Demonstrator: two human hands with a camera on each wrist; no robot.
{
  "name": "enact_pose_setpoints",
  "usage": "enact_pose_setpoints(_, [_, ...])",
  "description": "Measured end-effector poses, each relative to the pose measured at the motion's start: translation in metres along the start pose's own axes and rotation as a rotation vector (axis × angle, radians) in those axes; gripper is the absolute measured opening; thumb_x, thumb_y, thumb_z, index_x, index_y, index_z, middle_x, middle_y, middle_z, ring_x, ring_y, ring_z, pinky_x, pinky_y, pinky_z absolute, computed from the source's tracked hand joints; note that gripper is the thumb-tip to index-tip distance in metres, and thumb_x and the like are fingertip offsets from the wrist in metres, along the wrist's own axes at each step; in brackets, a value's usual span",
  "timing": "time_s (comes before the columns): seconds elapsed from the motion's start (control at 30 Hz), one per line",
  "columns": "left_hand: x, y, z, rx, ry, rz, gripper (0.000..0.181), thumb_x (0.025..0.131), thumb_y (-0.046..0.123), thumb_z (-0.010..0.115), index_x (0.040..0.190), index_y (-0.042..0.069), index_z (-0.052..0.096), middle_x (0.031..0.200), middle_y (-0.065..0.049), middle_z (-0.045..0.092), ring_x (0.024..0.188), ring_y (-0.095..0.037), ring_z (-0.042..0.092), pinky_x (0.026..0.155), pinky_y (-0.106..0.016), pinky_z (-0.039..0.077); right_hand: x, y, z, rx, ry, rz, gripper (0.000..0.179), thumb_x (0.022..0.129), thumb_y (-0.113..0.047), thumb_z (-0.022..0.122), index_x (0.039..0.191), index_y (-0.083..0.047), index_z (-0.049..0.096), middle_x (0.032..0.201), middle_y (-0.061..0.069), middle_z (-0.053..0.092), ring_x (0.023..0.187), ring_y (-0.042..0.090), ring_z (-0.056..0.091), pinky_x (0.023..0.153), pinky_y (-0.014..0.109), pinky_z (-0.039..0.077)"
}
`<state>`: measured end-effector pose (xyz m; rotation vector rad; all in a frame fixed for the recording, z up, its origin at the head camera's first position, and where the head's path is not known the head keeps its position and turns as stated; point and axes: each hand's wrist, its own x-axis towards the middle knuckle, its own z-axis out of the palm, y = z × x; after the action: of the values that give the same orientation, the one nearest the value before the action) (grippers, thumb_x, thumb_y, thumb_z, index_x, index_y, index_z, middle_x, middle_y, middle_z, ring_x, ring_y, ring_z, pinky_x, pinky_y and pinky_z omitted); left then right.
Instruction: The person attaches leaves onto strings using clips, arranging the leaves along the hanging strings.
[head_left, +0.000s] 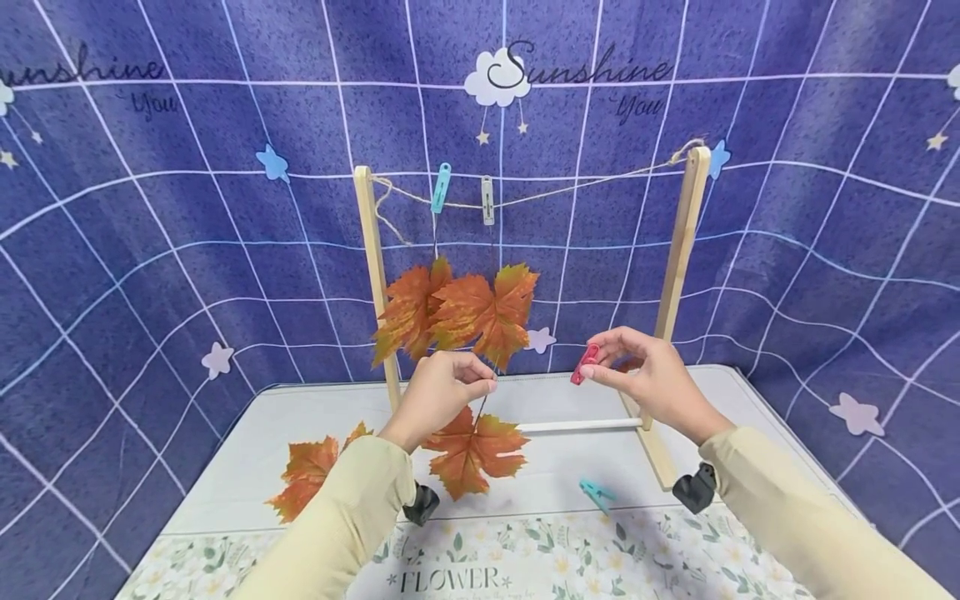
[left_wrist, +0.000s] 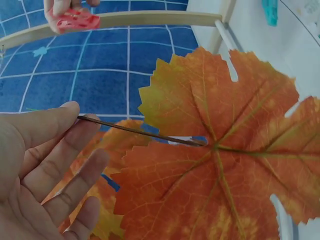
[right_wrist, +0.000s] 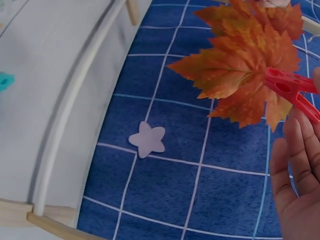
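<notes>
Between thumb and forefinger my left hand (head_left: 448, 387) pinches the thin brown stem (left_wrist: 145, 134) of an orange maple-like leaf (head_left: 474, 457), which hangs blade down below the fingers. My right hand (head_left: 651, 373) holds a red clothespin (head_left: 585, 364) by its end, to the right of the left hand. In the right wrist view the red clothespin (right_wrist: 290, 87) overlaps the leaves behind it. Above the hands, two more orange leaves (head_left: 486, 312) hang by their stems from a twine line (head_left: 577, 185), under a teal clothespin (head_left: 441, 188) and a grey clothespin (head_left: 487, 200).
The twine runs between two wooden posts (head_left: 681, 242), joined low down by a white rod (head_left: 581, 426). Another leaf (head_left: 307, 475) lies on the white table (head_left: 540, 500), partly behind the left sleeve. A teal clothespin (head_left: 597, 493) lies at the right. A blue gridded curtain (head_left: 187, 275) surrounds the table.
</notes>
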<state>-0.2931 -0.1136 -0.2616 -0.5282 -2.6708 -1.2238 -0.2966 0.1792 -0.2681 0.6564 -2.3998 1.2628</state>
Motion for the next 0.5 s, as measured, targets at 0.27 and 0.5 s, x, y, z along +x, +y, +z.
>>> enact_pose_setpoints(0.27, [0.009,0.012,0.008,-0.051,0.002,0.018,0.005,0.093,0.018,0.076,0.094,0.014,0.078,0.088,0.008,0.075,0.082,-0.011,0.067,0.075,-0.036,0.052,0.012,-0.014,-0.013,-0.016,-0.005,0.014,0.031,0.091,-0.022,0.079,0.116,-0.006,0.072,0.093,0.004,0.074,0.087,0.013,0.067,0.078,0.027,0.053])
enact_pose_setpoints(0.5, [0.021,0.025,0.016,-0.058,0.031,0.027,0.004,0.093,0.020,0.077,0.092,0.016,0.078,0.089,0.006,0.075,0.084,-0.013,0.067,0.070,-0.033,0.052,0.026,-0.031,-0.025,-0.110,-0.047,-0.007,0.032,0.093,-0.026,0.076,0.119,-0.007,0.071,0.097,0.003,0.075,0.092,0.019,0.067,0.079,0.031,0.051])
